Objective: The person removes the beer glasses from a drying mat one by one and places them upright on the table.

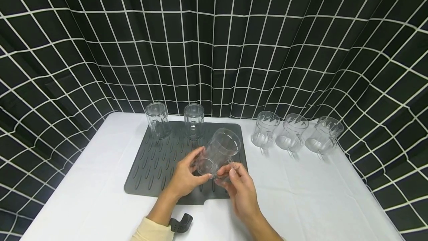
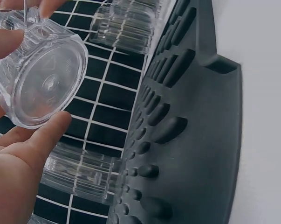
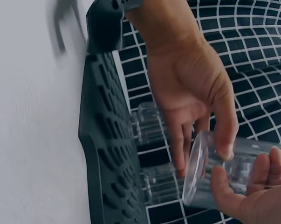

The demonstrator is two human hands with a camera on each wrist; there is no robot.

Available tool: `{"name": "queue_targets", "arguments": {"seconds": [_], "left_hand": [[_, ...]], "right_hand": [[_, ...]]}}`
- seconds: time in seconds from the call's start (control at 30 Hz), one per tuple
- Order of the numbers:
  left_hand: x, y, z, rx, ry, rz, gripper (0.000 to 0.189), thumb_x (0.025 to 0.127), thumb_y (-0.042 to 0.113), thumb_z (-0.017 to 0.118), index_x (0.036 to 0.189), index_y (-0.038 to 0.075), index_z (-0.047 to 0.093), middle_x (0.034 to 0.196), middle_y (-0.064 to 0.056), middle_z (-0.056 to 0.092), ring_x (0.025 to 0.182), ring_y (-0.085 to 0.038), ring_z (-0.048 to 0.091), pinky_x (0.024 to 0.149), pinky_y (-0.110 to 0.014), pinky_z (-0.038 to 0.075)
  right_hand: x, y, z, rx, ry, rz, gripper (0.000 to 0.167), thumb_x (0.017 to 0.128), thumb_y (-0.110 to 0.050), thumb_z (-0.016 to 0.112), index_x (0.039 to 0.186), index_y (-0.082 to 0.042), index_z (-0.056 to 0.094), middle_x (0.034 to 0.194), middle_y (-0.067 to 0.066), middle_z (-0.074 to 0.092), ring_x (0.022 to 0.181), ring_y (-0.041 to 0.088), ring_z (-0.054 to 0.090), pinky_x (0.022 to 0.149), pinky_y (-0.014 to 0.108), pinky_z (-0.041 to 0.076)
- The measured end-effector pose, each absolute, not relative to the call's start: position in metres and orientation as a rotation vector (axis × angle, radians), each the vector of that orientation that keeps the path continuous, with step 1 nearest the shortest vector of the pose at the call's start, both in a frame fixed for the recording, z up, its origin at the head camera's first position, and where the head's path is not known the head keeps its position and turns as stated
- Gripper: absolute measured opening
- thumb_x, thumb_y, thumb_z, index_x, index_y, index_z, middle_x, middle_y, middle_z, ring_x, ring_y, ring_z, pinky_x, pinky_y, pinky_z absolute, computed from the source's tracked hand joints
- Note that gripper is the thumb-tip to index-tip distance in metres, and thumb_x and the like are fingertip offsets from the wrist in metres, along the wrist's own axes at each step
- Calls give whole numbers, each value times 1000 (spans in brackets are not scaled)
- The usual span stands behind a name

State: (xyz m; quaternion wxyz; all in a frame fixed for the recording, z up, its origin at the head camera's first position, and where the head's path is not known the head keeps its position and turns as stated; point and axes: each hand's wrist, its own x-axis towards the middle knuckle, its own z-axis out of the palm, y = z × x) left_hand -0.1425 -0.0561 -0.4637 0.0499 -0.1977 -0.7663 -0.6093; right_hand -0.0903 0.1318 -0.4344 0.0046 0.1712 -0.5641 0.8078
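Note:
Over the drying mat, both hands hold a clear glass mug (image 1: 219, 148), tilted with its mouth up and away to the right. My left hand (image 1: 186, 174) grips the mug's lower side and base, thumb and fingers spread around it. At the handle side, my right hand (image 1: 239, 187) pinches the mug with thumb and fingertips. The left wrist view shows the round base of the mug (image 2: 51, 84) facing the camera, above the fingers of the left hand (image 2: 26, 154). In the right wrist view, the right hand (image 3: 250, 200) reaches in from the lower right.
The dark grey ribbed drying mat (image 1: 150, 174) lies on the white table (image 1: 301, 203). Two glass mugs, one on the left (image 1: 158, 122) and one beside it (image 1: 194, 122), stand along its back. Three more mugs (image 1: 291, 133) stand in a row at right. A black gridded curtain (image 1: 214, 47) hangs behind.

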Motion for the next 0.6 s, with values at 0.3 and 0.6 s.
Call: {"name": "queue_targets", "arguments": {"seconds": [0.3, 0.6], "left_hand": [[-142, -55, -466, -606, -2393, -1876, 82, 74, 2, 80, 146, 7, 40, 137, -16, 49, 127, -36, 46, 101, -52, 42], [-144, -56, -469, -697, -2384, -1942, 81, 75, 1, 78, 145, 5, 38, 134, -12, 50, 126, -31, 46, 105, -47, 39]], "right_hand": [[-84, 125, -433, 607, -1759, 2536, 19, 104, -7, 36, 104, 8, 47, 100, 14, 57, 95, 20, 60, 91, 37, 52], [-76, 118, -429, 448, -1793, 2481, 25, 105, -11, 39, 100, 9, 51, 90, 11, 60, 88, 17, 62, 85, 32, 54]]}}
